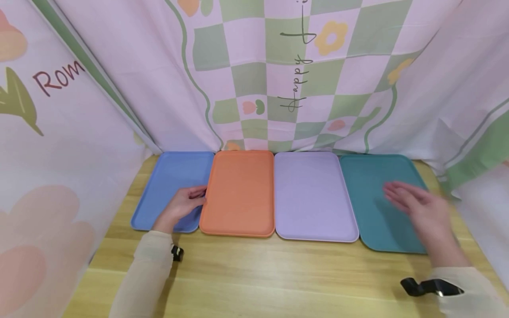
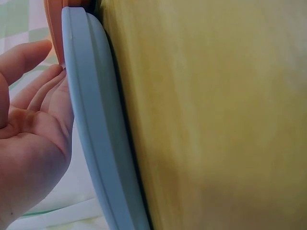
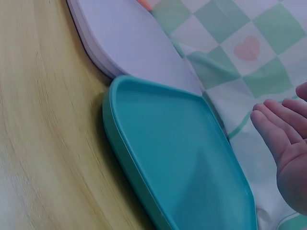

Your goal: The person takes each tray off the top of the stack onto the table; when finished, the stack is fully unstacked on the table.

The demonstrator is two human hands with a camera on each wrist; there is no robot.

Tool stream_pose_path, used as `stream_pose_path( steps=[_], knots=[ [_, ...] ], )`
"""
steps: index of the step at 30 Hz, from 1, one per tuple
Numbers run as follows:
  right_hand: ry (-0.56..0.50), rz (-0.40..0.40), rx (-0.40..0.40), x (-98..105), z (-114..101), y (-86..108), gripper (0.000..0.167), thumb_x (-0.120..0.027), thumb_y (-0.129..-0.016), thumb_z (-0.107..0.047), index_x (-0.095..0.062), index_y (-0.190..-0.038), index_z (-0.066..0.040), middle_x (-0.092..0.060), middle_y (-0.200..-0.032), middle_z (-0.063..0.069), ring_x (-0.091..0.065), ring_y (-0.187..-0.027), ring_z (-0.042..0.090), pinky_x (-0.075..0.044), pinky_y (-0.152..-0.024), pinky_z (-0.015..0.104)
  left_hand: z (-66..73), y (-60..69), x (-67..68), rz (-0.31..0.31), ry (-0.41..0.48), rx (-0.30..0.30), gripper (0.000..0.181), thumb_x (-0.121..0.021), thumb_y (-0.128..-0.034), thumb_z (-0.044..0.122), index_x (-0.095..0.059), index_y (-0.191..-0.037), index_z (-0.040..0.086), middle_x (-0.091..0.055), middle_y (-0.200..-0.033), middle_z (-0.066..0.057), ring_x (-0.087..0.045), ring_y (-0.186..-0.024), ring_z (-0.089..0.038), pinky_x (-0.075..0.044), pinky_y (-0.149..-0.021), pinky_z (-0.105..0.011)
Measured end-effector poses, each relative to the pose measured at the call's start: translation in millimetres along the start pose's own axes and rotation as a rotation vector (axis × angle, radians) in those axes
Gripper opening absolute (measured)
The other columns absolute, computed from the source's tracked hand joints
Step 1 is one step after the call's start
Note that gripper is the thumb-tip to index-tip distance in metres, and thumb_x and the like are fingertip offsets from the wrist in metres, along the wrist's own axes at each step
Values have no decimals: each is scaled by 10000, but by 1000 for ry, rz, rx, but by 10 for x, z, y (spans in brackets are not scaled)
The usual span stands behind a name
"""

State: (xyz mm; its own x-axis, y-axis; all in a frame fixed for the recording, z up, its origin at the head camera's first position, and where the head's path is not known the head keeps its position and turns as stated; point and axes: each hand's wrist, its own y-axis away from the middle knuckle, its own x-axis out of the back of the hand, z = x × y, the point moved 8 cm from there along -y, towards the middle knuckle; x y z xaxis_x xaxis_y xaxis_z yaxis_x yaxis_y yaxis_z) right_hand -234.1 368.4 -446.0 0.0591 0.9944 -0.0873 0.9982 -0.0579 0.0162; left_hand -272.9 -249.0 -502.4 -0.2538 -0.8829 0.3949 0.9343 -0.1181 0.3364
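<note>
Four trays lie side by side: a blue tray (image 1: 175,176), an orange tray (image 1: 238,194), a lilac tray (image 1: 312,194) and a teal tray (image 1: 358,181). My left hand (image 1: 184,204) is over the blue tray, its fingertips at the left edge of the orange tray. In the left wrist view the thumb stands apart from the nearly straight fingers, with no thing visible between them. Above the teal tray, my right hand (image 1: 427,212) hovers, slightly blurred. Its fingers are extended and it holds nothing, as the right wrist view shows.
The trays rest on a wooden table (image 1: 270,274), their far edges close to a patterned curtain (image 1: 246,79). Another printed cloth (image 1: 59,154) hangs along the left side. Black straps (image 1: 431,287) sit at both sleeves.
</note>
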Motion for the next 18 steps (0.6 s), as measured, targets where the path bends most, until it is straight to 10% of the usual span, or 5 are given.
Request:
stream_pose_path(
  steps=[8,18],
  knots=[
    [-26,-13,44,-211,-23,-22,320,-659,-1084,-139,-712,-1386,-47,-820,-1178,-87,-790,-1076,35,-630,-907,208,-7,-2,2,-2,-3,7,565,-664,-1087,177,-504,-1617,68,-513,-1653,-181,-532,-1503,-388,-505,-1205,-538],
    [34,-77,107,-542,-71,-57,549,-633,-1098,-131,-478,-1492,219,-810,-1205,-82,-778,-1111,26,-622,-932,207,9,6,5,-1,-3,20,569,-662,-1088,166,-495,-1622,61,-497,-1666,-176,-505,-1527,-384,-489,-1221,-537]
  ],
)
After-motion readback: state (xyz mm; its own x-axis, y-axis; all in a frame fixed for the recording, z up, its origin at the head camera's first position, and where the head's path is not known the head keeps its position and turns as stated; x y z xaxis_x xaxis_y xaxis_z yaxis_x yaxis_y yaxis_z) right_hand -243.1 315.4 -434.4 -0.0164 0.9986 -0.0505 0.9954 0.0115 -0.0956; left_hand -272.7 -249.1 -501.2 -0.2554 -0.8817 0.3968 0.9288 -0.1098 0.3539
